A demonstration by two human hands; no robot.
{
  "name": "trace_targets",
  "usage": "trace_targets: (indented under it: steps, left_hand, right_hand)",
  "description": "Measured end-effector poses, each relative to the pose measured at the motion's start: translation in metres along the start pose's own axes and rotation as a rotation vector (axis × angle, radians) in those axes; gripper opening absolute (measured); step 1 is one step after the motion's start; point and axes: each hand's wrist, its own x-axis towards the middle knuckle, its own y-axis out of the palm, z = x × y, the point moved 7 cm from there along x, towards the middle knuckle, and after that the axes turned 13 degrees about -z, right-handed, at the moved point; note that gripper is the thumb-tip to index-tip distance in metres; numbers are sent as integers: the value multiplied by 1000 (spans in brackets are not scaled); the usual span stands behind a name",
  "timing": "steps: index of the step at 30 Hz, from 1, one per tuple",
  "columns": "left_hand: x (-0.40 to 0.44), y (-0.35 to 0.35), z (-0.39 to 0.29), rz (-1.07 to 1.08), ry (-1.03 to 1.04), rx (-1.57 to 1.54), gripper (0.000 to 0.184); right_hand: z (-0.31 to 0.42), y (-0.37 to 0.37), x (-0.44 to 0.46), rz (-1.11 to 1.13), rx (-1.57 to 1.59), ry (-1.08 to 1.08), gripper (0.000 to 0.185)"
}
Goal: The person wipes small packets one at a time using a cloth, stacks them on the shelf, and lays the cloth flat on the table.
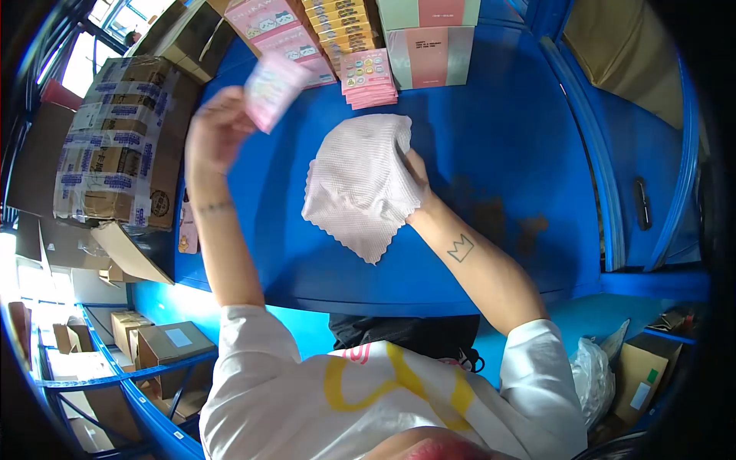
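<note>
My left hand (220,130) is raised over the left side of the blue table, its fingers closed on a small pink-and-white printed packet (277,88). Both hand and packet are smeared by motion. A pale pink ribbed cloth (359,180) with a scalloped edge hangs over my right hand (416,172) at the middle of the table. Only the thumb side of that hand shows at the cloth's right edge; its fingers are hidden behind the fabric. Just beyond the cloth lies a short stack of similar pink packets (368,77).
Pink printed boxes (268,23), yellow packs (337,27) and grey-and-pink boxes (429,57) line the back of the blue table (506,130). A taped carton (115,146) stands at the left. Raised blue metal (583,153) borders the right side, with a black pen-like object (642,203) beyond.
</note>
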Motion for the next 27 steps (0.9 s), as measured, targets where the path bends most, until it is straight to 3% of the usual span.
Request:
trace_targets:
  steps: [3, 4, 6, 7, 11, 16, 22, 26, 27]
  left_hand:
    - [-47, 43, 81, 117, -131, 180, 17]
    - [-59, 57, 94, 162, 32, 512, 23]
    - [-90, 81, 72, -62, 690, 944, 34]
    - [-91, 84, 74, -57, 677, 940, 34]
    - [-108, 119, 76, 300, 1315, 1098, 49]
    - [-76, 86, 83, 219, 1050, 978, 53]
    - [-115, 107, 93, 211, 1148, 1109, 51]
    - [-83, 99, 100, 248, 949, 858, 53]
    - [-86, 101, 100, 245, 950, 852, 53]
  right_hand:
    - [6, 1, 0, 108, 5, -23, 50]
    - [9, 7, 1, 207, 25, -42, 51]
    - [13, 15, -2, 397, 69, -87, 52]
    - [11, 14, -5, 383, 70, -85, 52]
    - [11, 22, -18, 258, -198, -350, 57]
    - [-1, -3, 0, 123, -101, -113, 64]
    - [1, -3, -7, 274, 261, 58, 68]
    - [21, 0, -16, 126, -477, -463, 69]
    - [24, 4, -19, 125, -483, -465, 69]
